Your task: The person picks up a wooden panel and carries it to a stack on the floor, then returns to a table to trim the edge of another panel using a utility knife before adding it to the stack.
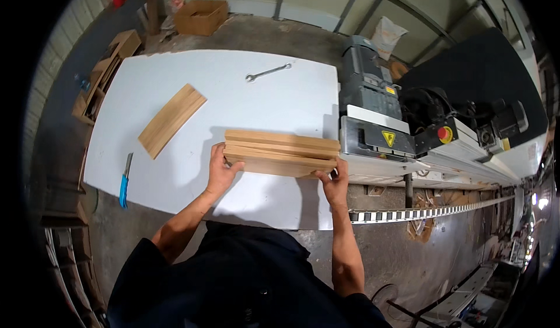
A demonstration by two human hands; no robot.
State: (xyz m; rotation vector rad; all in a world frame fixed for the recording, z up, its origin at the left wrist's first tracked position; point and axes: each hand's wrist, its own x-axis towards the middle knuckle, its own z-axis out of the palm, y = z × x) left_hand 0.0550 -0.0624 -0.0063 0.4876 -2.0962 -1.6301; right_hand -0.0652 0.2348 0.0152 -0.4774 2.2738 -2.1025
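A stack of several wooden boards (274,159) is held between my two hands above the white tabletop (262,197). My left hand (221,167) grips its left end, thumb on the near face and fingers round the end. At the right end my right hand (335,182) grips in the same manner, its thumb against the near board. The boards' long edges face up and do not line up evenly. One loose wooden board (172,120) lies flat on the table to the left of the stack.
Near the far edge lies an open-ended wrench (268,72). A blue-handled knife (124,182) rests at the table's left edge. To the right stands a machine with a motor (370,77), a red stop button (444,134) and a long black-and-white strip (420,213). A cardboard box (201,18) sits behind.
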